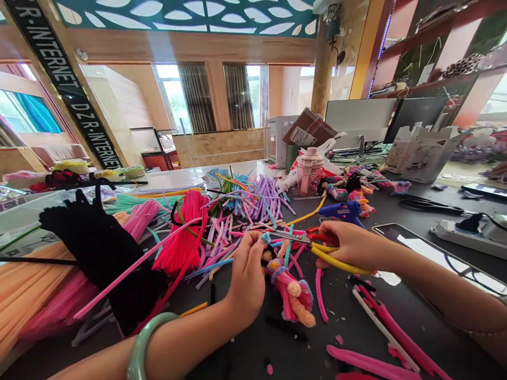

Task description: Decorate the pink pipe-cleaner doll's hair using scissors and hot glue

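My left hand is closed in a pinch on a small light blue piece of pipe cleaner. Just right of it, a small pipe-cleaner doll with black hair and a pink and blue dress is close against my fingers; whether they also grip it I cannot tell. My right hand is wrapped round a pair of scissors with red and yellow handles. The blades point left toward my left fingertips. A turquoise pipe cleaner stands beside or across the blades.
Bundles of black, hot pink and purple pipe cleaners lie left and ahead. A blue glue gun rests behind my right hand. Rightward are a phone, a power strip and black scissors. Pink strips lie in front.
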`<state>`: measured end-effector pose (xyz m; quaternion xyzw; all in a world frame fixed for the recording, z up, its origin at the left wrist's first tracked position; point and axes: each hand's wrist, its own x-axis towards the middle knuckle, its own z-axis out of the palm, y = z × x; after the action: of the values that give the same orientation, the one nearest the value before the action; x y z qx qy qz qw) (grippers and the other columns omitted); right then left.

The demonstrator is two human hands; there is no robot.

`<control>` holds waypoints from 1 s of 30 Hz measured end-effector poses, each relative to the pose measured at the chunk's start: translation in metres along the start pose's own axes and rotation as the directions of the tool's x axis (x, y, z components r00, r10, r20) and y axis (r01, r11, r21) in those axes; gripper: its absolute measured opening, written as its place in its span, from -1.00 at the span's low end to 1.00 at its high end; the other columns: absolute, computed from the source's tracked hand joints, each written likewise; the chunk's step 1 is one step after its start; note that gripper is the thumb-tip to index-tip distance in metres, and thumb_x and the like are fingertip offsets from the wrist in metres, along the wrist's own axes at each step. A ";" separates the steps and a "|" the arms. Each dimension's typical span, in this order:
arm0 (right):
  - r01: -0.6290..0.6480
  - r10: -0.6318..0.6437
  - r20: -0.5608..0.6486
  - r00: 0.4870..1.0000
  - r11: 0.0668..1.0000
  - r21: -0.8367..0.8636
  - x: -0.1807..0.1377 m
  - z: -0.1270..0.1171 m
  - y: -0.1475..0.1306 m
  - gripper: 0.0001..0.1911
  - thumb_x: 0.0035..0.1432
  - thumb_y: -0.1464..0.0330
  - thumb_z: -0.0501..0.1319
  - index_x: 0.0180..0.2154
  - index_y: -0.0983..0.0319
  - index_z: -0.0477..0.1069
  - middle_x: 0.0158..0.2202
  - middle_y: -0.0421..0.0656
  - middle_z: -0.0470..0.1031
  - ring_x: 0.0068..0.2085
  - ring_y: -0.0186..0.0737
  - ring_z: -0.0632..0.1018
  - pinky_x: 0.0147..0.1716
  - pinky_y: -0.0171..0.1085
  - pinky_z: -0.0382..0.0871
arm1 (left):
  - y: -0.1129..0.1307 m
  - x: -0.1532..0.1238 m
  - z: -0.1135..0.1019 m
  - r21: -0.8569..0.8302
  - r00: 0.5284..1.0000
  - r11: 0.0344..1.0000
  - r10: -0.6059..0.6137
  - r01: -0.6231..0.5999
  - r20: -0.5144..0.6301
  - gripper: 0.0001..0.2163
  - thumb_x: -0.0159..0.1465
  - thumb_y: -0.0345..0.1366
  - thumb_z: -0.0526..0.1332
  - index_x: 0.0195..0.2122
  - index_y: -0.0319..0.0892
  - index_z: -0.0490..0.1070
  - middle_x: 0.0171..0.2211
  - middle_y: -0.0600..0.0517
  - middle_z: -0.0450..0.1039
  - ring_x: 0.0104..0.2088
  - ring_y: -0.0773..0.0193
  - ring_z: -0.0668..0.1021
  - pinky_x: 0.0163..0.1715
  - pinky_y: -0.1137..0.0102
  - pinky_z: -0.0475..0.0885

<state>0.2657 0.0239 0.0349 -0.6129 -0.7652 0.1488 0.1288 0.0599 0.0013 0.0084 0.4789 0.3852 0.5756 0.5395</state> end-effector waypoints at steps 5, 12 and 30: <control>0.064 -0.032 -0.138 0.990 0.971 0.231 -0.003 0.005 -0.005 -0.46 -0.20 0.07 0.29 -0.21 0.23 0.27 -0.31 -0.14 0.44 -0.32 -0.16 0.45 -0.35 -0.26 0.36 | 0.000 0.001 0.000 -0.074 1.000 0.997 -0.009 0.008 -0.015 -0.80 0.00 -0.15 0.14 -0.43 -0.15 0.22 -0.54 0.16 0.15 -0.55 0.44 0.26 -0.60 0.56 0.27; 0.226 -0.208 -0.251 0.945 0.973 0.045 -0.012 0.019 -0.011 -0.41 -0.20 0.18 0.31 -0.10 0.20 0.22 -0.10 -0.05 0.41 -0.07 0.00 0.45 -0.13 -0.14 0.36 | -0.001 0.001 -0.002 -0.202 0.999 0.979 0.017 -0.008 0.042 -0.82 -0.01 -0.19 0.15 -0.48 -0.16 0.19 -0.56 0.16 0.13 -0.55 0.43 0.25 -0.62 0.57 0.27; 0.222 -0.247 -0.225 0.943 0.966 -0.132 -0.012 0.023 -0.018 -0.42 -0.16 0.08 0.29 -0.14 0.24 0.23 -0.14 0.01 0.44 -0.16 0.00 0.50 -0.21 -0.13 0.37 | -0.010 0.003 -0.006 -0.184 0.995 0.983 -0.004 0.021 0.095 -0.89 0.05 -0.25 0.11 -0.47 -0.17 0.26 -0.56 0.10 0.22 -0.59 0.39 0.32 -0.68 0.52 0.15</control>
<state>0.2435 0.0066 0.0202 -0.5368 -0.8184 0.0172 0.2045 0.0564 0.0063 -0.0020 0.4510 0.3072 0.5820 0.6029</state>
